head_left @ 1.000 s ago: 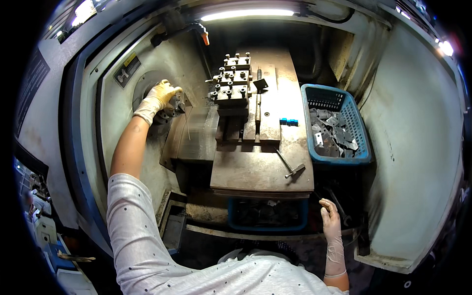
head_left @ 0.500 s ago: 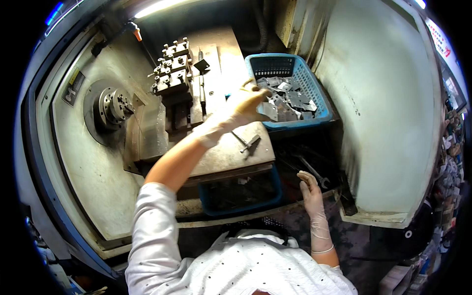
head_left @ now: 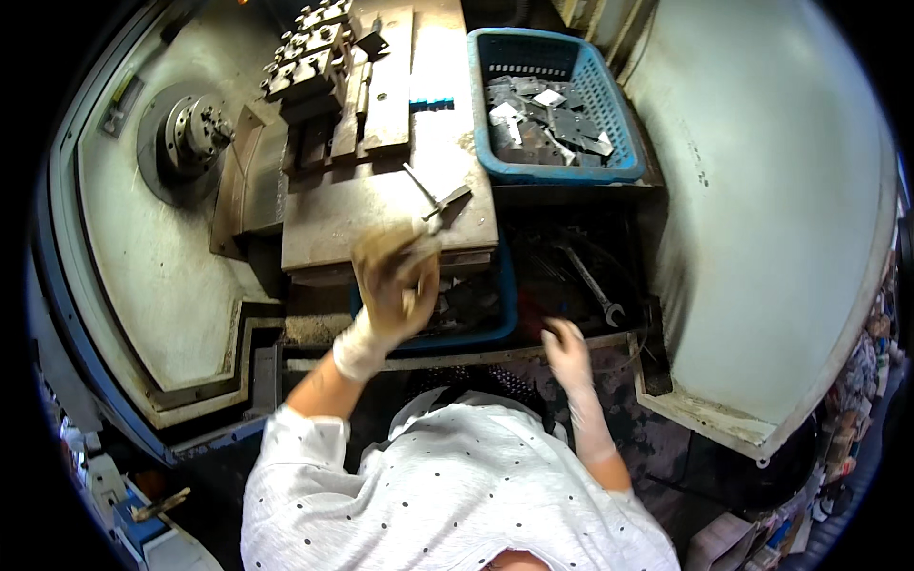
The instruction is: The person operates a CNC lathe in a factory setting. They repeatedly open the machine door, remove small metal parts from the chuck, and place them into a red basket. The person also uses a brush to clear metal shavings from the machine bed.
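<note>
My left hand [head_left: 395,281], in a soiled pale glove, is over the front edge of the metal machine table [head_left: 324,224]. Its fingers are curled and smeared by motion; what they hold, if anything, I cannot make out. Just beyond the fingertips a T-handle wrench [head_left: 440,203] lies on the table. Lower right, my gloved right hand [head_left: 568,354] hovers by the machine's front sill, its slightly blurred fingers loosely bent, with no object visible in them. At the back right a blue plastic basket [head_left: 562,174] contains several flat grey metal plates [head_left: 571,124].
A tool block with bolts [head_left: 307,67] stands at the back left of the table. Farther left is a round chuck [head_left: 200,128]. An open-end wrench [head_left: 592,278] lies in the dark tray on the right. Another blue bin [head_left: 506,309] sits beneath the table.
My left hand has come back from the blue basket toward me, to the table's front edge. My right hand has shifted slightly left. The whole view has tilted, so the machine sits higher.
</note>
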The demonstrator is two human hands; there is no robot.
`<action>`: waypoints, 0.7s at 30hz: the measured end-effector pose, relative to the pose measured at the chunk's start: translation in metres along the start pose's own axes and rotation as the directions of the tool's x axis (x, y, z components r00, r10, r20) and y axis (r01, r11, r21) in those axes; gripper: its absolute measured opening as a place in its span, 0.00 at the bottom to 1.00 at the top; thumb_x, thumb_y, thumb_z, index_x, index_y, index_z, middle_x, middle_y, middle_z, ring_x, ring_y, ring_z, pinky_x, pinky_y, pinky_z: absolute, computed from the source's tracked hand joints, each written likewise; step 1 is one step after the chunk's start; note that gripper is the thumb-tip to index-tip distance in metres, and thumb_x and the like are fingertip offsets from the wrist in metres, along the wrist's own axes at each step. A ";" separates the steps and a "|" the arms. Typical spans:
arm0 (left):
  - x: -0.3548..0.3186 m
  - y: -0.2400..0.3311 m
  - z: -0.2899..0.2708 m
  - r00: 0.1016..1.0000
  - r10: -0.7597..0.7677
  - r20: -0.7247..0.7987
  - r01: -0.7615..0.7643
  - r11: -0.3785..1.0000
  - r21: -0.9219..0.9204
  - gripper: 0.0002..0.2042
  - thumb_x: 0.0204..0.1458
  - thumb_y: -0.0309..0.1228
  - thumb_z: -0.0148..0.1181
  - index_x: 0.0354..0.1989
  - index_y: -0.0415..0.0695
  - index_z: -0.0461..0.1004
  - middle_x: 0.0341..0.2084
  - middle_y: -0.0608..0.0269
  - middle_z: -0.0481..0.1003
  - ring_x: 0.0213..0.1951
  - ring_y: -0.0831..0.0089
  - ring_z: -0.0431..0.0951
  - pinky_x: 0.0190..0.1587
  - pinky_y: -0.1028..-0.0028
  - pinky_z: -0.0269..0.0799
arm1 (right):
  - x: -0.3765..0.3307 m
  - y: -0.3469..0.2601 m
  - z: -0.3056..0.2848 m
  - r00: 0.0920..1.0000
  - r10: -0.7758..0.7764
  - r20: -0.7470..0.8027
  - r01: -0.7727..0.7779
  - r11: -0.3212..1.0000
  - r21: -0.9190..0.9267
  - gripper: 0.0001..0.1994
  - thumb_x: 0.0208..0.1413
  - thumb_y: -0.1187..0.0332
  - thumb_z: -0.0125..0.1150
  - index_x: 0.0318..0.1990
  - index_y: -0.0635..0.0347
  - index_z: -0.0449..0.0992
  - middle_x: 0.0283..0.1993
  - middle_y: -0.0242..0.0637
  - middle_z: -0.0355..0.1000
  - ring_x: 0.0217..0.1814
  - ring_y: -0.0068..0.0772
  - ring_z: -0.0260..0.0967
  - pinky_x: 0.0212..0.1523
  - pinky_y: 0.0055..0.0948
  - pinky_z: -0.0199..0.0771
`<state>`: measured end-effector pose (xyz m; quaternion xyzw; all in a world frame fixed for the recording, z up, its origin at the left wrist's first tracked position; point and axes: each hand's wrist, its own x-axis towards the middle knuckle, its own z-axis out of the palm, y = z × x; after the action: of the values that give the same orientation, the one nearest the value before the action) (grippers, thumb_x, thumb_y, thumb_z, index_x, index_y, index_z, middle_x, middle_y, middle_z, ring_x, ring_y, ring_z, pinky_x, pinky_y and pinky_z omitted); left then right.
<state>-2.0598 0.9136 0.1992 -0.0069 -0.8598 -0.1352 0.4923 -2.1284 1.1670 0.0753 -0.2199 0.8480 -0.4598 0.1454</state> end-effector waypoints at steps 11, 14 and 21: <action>-0.183 0.028 -0.037 0.525 -0.801 0.286 0.753 0.594 0.282 0.13 0.38 0.30 0.55 0.36 0.42 0.67 0.28 0.52 0.65 0.33 0.56 0.64 0.38 0.65 0.60 | 0.135 0.051 0.152 0.765 0.069 0.640 0.537 0.481 -0.693 0.10 0.44 0.62 0.49 0.27 0.56 0.73 0.30 0.41 0.70 0.33 0.38 0.68 0.31 0.32 0.68; -0.196 0.020 -0.035 0.386 -0.833 0.396 0.843 0.492 0.215 0.14 0.40 0.34 0.53 0.37 0.43 0.68 0.28 0.48 0.68 0.33 0.53 0.67 0.37 0.65 0.62 | 0.119 0.031 0.116 0.781 -0.076 0.620 0.549 0.556 -0.624 0.10 0.45 0.62 0.50 0.28 0.57 0.73 0.30 0.43 0.70 0.33 0.39 0.68 0.32 0.33 0.68; -0.178 0.004 -0.018 0.254 -0.778 0.575 0.933 0.353 0.066 0.16 0.43 0.34 0.54 0.41 0.44 0.68 0.41 0.52 0.67 0.43 0.58 0.67 0.46 0.70 0.60 | 0.080 0.012 0.125 0.886 0.036 0.463 0.026 0.992 -0.127 0.15 0.44 0.58 0.55 0.27 0.63 0.72 0.26 0.41 0.70 0.26 0.32 0.67 0.27 0.31 0.67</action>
<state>-1.9522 0.9345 0.0576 0.3593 -0.7845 -0.4993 0.0787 -2.1436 1.0424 -0.0052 -0.3303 0.8172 -0.3375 0.3305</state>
